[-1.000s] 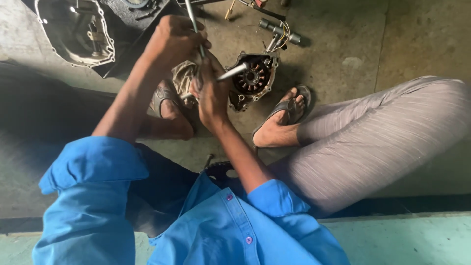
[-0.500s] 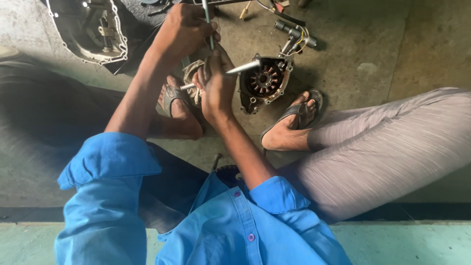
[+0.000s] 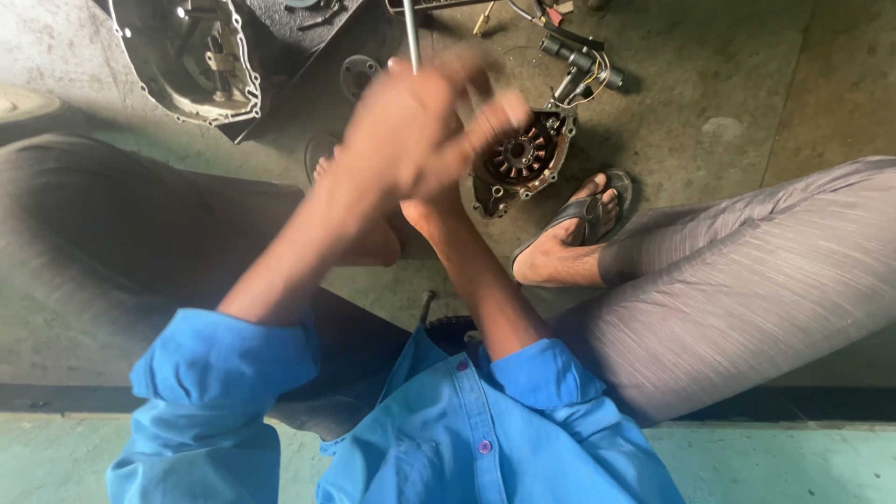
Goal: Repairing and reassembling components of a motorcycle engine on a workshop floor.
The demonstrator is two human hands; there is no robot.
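Note:
My left hand (image 3: pixel 401 140) is raised in front of me and blurred by motion. Its fingers are closed around a thin metal rod (image 3: pixel 411 33) that sticks up past the knuckles. My right hand (image 3: pixel 443 210) sits just behind and under the left one, mostly covered by it; only the wrist and some blurred fingers show, so its grip is unclear. Right of both hands a dark round stator housing (image 3: pixel 523 163) with copper coils lies on the floor, wires (image 3: pixel 583 70) leading off its top.
A large grey engine cover (image 3: pixel 191 56) lies at the upper left beside a dark mat. My sandalled foot (image 3: pixel 574 229) and grey trouser leg (image 3: pixel 747 280) stretch across the right. Small parts and connectors lie along the top edge on the concrete floor.
Both hands have lifted toward the camera and swung fast, blurring. The bright metal piece seen at the right hand earlier is no longer visible.

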